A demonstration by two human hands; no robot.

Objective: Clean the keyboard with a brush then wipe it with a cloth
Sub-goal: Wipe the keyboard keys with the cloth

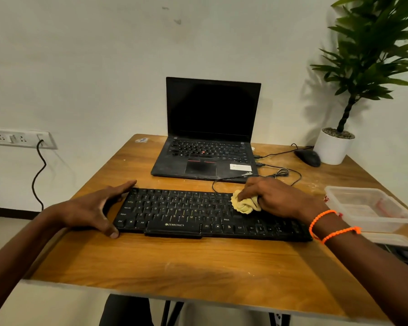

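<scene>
**Wipe in progress: cloth at right-centre of keyboard, unwiped run lies to frame-left**

Left hand (92, 209): lower-left of centre, at the keyboard's left end. Fingers straight and spread, gripping nothing; forefinger along the far-left corner, thumb tip at the near-left corner. Looks like a brace against sliding.

Keyboard (186, 215): black, flat on the wooden table (174, 262), centre of frame. Long axis runs left-right across the picture, tilted slightly down toward the right. Cable exits the far edge and loops toward the laptop (207, 147) behind it.

Cloth (244, 204): yellow, bunched into a wad, touching the keys right of the letter block, upper rows.

Right hand (276, 198): right of centre, fingers curled over and pinching the cloth, pressing it onto the keys. Wrist and forearm cross the keyboard's right end, hiding the keys there.

Key relation: the cloth sits at the leading, frame-left edge of the right hand, and most of the visible key area lies left of it along the long axis. Judgement: next stroke likely sweeps left toward the bracing hand; the right hand owns the move, the left only holds.

No brush visible, so judging the brush step done. Clear plastic container (368, 208) at right edge, well apart from the cloth.
</scene>
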